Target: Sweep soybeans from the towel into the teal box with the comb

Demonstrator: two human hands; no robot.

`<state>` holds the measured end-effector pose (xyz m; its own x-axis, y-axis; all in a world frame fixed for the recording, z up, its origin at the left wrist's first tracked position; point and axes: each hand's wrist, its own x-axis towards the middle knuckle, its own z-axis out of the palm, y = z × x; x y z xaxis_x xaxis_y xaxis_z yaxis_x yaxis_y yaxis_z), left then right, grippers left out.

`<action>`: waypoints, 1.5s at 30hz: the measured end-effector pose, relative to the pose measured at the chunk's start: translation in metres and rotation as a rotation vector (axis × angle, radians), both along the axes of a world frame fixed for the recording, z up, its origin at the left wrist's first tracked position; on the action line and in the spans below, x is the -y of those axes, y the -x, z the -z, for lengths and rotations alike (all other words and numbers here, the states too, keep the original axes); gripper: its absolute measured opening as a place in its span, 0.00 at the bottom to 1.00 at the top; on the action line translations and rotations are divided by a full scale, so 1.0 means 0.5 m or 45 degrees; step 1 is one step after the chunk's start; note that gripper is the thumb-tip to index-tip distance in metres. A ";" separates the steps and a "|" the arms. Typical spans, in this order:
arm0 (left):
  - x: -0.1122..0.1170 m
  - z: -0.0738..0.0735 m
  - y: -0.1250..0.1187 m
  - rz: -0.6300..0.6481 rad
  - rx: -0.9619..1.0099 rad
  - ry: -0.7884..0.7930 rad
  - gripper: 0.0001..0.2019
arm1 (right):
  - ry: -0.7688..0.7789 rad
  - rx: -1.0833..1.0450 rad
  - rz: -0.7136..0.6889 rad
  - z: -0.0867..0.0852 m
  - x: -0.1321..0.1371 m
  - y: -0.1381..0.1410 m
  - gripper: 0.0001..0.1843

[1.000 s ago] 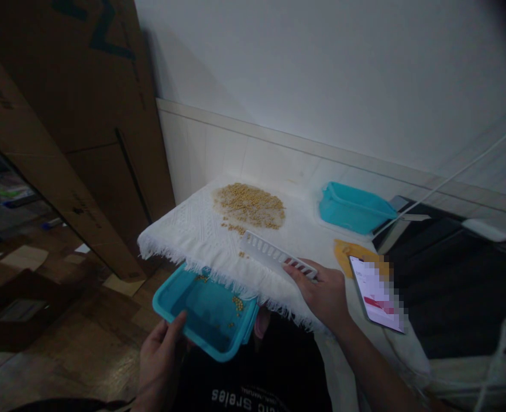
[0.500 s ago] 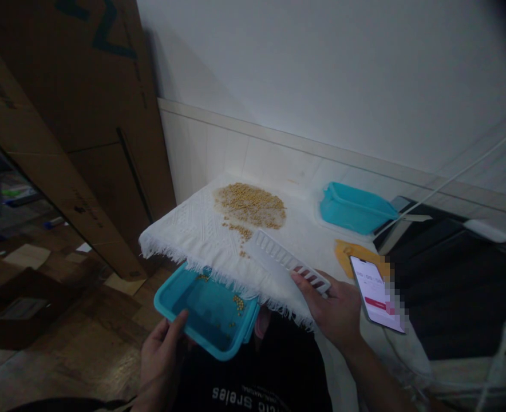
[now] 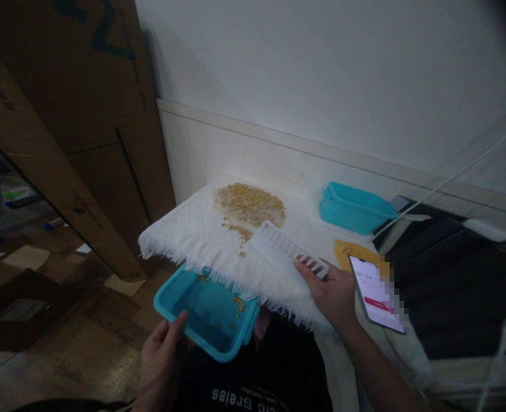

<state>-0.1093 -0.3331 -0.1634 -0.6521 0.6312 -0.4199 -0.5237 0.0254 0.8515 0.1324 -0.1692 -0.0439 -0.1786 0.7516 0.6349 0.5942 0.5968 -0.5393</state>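
Note:
My left hand [image 3: 161,349] grips the near left rim of a blue plastic container [image 3: 205,312], which I hold under the table's fringed front edge. A few soybeans [image 3: 238,304] lie inside it. My right hand [image 3: 330,289] is closed around one end of a flat white slotted plastic piece [image 3: 285,246], tilted over the white tablecloth [image 3: 188,220]. Its far end is close to a small trail of loose soybeans [image 3: 239,232]. Behind that spreads a larger pile of soybeans [image 3: 250,203].
A second blue container [image 3: 356,209] stands at the back right of the table. A phone [image 3: 377,294] lies on the right, partly over a yellow-orange item [image 3: 343,252]. A large cardboard box [image 3: 85,143] rises at the left; a white wall [image 3: 321,74] is behind.
My right hand and the white slotted piece have shifted slightly up, away from me. The left hand and the held container have barely moved.

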 end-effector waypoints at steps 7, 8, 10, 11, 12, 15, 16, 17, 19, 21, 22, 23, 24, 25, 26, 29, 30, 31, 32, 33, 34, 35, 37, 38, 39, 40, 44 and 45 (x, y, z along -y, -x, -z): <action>0.001 -0.001 0.003 -0.002 -0.048 0.039 0.20 | 0.081 0.000 -0.088 -0.004 0.007 0.009 0.15; 0.000 -0.003 0.004 0.000 -0.066 0.045 0.20 | 0.079 -0.001 -0.101 -0.005 0.008 0.011 0.15; -0.001 -0.006 0.004 0.024 -0.103 0.055 0.20 | 0.081 0.000 -0.124 -0.008 0.009 0.013 0.15; -0.002 -0.007 0.004 0.033 -0.115 0.058 0.21 | 0.088 0.004 -0.132 -0.009 0.010 0.015 0.15; -0.003 -0.009 0.004 0.042 -0.118 0.057 0.21 | 0.097 0.011 -0.140 -0.010 0.010 0.016 0.15; -0.003 -0.013 0.002 0.037 -0.101 0.046 0.21 | 0.116 0.040 -0.167 -0.013 0.014 0.023 0.14; -0.003 -0.013 0.001 0.039 -0.098 0.042 0.22 | 0.117 0.046 -0.176 -0.015 0.016 0.026 0.14; -0.002 -0.013 0.001 0.039 -0.101 0.038 0.22 | 0.119 0.052 -0.185 -0.017 0.018 0.029 0.14; -0.001 -0.010 0.002 0.051 -0.104 0.035 0.21 | 0.121 0.057 -0.198 -0.021 0.024 0.034 0.14; -0.001 -0.006 0.002 0.062 -0.088 0.033 0.21 | 0.126 0.076 -0.220 -0.024 0.032 0.039 0.14; -0.001 -0.004 0.002 0.060 -0.069 0.032 0.21 | 0.131 0.094 -0.233 -0.024 0.036 0.041 0.13; -0.001 -0.003 0.002 0.057 -0.044 0.027 0.21 | 0.133 0.115 -0.246 -0.025 0.042 0.043 0.13; -0.002 -0.003 0.002 0.046 -0.016 0.018 0.21 | 0.136 0.135 -0.264 -0.025 0.048 0.045 0.13; -0.003 -0.003 0.001 0.027 0.014 0.008 0.21 | 0.138 0.151 -0.288 -0.025 0.054 0.046 0.13; -0.004 -0.004 0.000 0.008 0.044 -0.003 0.21 | 0.138 0.160 -0.316 -0.024 0.060 0.049 0.13; -0.006 -0.011 -0.003 -0.020 0.110 -0.012 0.21 | 0.144 0.157 -0.405 -0.023 0.074 0.054 0.15; -0.007 -0.013 -0.003 -0.020 0.119 -0.011 0.22 | 0.152 0.154 -0.419 -0.023 0.075 0.054 0.15; -0.007 -0.015 -0.004 -0.017 0.122 -0.013 0.22 | 0.157 0.146 -0.410 -0.023 0.074 0.053 0.16; -0.006 -0.017 -0.004 -0.015 0.119 -0.015 0.22 | 0.156 0.136 -0.377 -0.023 0.070 0.051 0.16; -0.005 -0.017 -0.004 -0.015 0.111 -0.020 0.22 | 0.144 0.125 -0.323 -0.023 0.064 0.046 0.16; -0.004 -0.017 -0.004 -0.012 0.099 -0.025 0.21 | 0.119 0.111 -0.249 -0.023 0.055 0.040 0.16; -0.003 -0.016 -0.004 -0.007 0.084 -0.031 0.21 | 0.081 0.094 -0.162 -0.023 0.044 0.032 0.16; -0.002 -0.013 -0.003 0.015 0.065 -0.032 0.20 | -0.018 0.065 0.008 -0.020 0.022 0.013 0.17; -0.002 -0.011 -0.002 0.022 0.062 -0.028 0.19 | -0.064 0.061 0.074 -0.018 0.011 0.004 0.18; -0.002 -0.009 -0.002 0.022 0.060 -0.019 0.20 | -0.097 0.066 0.127 -0.015 0.003 -0.004 0.19; -0.003 -0.008 -0.001 0.016 0.058 -0.009 0.20 | -0.117 0.076 0.164 -0.012 -0.004 -0.011 0.20; -0.005 -0.009 -0.001 0.012 0.039 -0.011 0.21 | -0.104 0.110 0.182 0.001 -0.006 -0.022 0.19; -0.005 -0.010 -0.001 0.016 0.043 -0.012 0.21 | -0.093 0.110 0.170 0.002 -0.003 -0.021 0.19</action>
<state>-0.1089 -0.3305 -0.1587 -0.6296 0.6436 -0.4352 -0.5517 0.0240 0.8337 0.1430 -0.1676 -0.0452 -0.1365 0.7245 0.6756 0.7128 0.5455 -0.4409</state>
